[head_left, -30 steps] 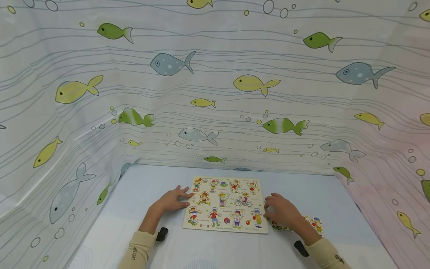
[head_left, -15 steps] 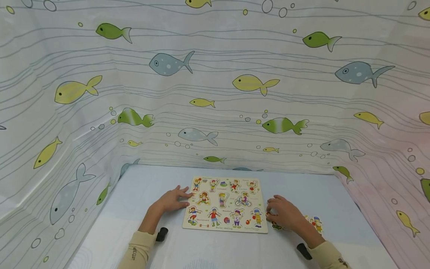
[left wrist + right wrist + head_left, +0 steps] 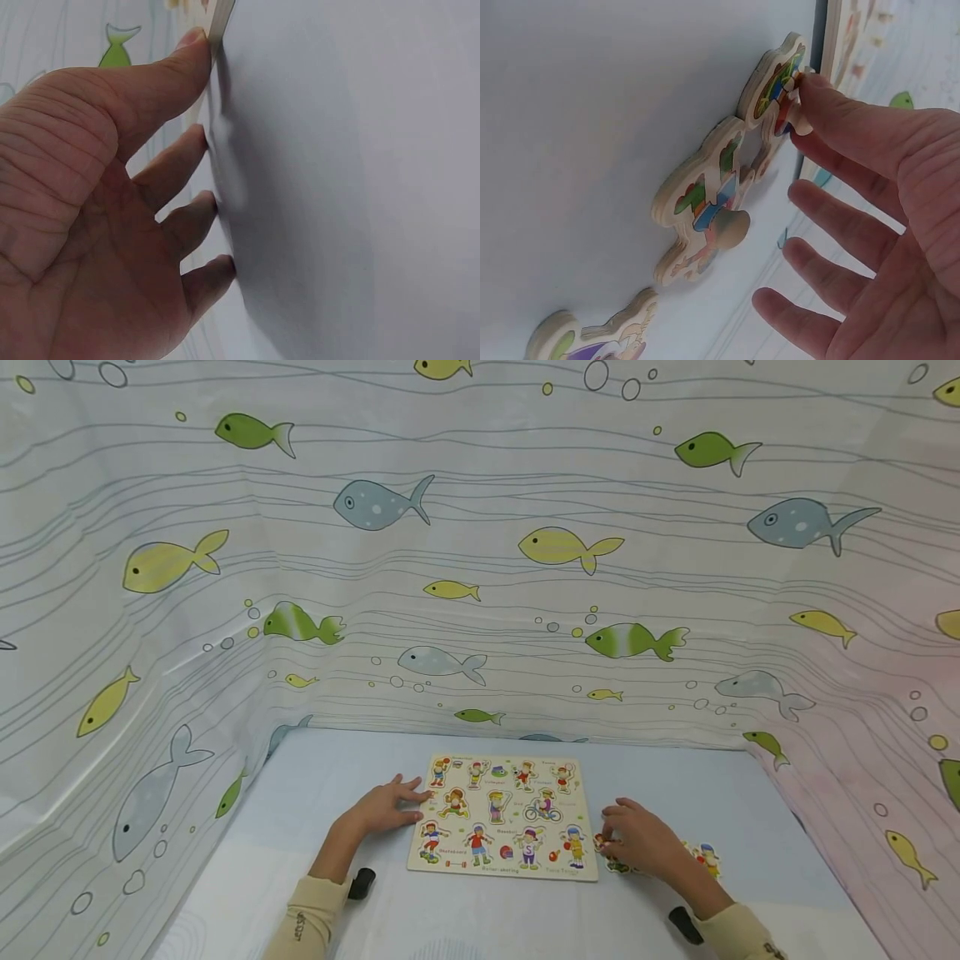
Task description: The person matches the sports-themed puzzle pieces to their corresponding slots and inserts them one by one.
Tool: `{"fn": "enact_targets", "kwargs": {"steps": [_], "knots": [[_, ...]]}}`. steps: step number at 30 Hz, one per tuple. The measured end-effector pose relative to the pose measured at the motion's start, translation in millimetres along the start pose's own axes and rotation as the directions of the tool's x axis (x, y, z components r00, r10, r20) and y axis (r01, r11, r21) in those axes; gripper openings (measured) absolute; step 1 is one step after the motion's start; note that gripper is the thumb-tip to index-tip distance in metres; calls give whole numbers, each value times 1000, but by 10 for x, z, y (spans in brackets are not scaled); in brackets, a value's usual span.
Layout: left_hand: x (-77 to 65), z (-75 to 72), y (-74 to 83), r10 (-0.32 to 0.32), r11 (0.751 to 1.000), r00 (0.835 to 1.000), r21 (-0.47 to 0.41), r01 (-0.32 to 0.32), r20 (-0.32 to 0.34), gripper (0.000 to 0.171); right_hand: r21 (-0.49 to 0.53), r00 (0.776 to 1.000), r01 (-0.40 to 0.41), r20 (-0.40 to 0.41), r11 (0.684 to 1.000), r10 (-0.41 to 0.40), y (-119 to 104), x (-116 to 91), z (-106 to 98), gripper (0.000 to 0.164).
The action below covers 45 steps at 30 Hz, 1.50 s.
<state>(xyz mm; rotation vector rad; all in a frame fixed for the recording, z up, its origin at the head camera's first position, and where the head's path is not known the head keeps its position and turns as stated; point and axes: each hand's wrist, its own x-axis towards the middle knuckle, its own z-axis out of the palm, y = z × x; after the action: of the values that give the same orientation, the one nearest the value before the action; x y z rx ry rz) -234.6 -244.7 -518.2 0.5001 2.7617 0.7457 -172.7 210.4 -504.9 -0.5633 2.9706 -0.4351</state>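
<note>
A pale wooden knob puzzle board [image 3: 474, 810] printed with sports figures lies flat on the table. My left hand [image 3: 382, 806] is at its left edge, fingers spread, and the left wrist view has the thumb [image 3: 169, 79] against the board's edge. Just right of the board, my right hand [image 3: 637, 837] pinches the round knob of a puzzle piece [image 3: 778, 84] between thumb and index finger; its other fingers are extended. A second puzzle piece [image 3: 720, 187] with a wooden knob [image 3: 731, 229] lies close beside the pinched one. My right hand partly covers these pieces in the head view.
Another puzzle piece [image 3: 705, 860] lies beyond my right wrist, and a puzzle piece [image 3: 592, 346] shows at the bottom of the right wrist view. A fish-patterned sheet [image 3: 510, 627] encloses the pale table [image 3: 360, 768] at the back and sides.
My right hand has shifted slightly right, away from the board, uncovering part of a puzzle piece by the fingertips. My left hand and the board have stayed in place.
</note>
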Motion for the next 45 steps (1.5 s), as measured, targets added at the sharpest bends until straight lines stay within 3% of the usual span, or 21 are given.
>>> {"fn": "enact_targets", "kwargs": {"steps": [19,45], "knots": [[-4,-1,2,25,1000,1000,-7,-25,-4,43,56,1000,-1,-2,998,1,0,-46,-10,16],[17,-22,1,22,1000,1000,-11,-22,8,43,8,999,14,-42,1000,-13,-26,24,-78,14]]}}
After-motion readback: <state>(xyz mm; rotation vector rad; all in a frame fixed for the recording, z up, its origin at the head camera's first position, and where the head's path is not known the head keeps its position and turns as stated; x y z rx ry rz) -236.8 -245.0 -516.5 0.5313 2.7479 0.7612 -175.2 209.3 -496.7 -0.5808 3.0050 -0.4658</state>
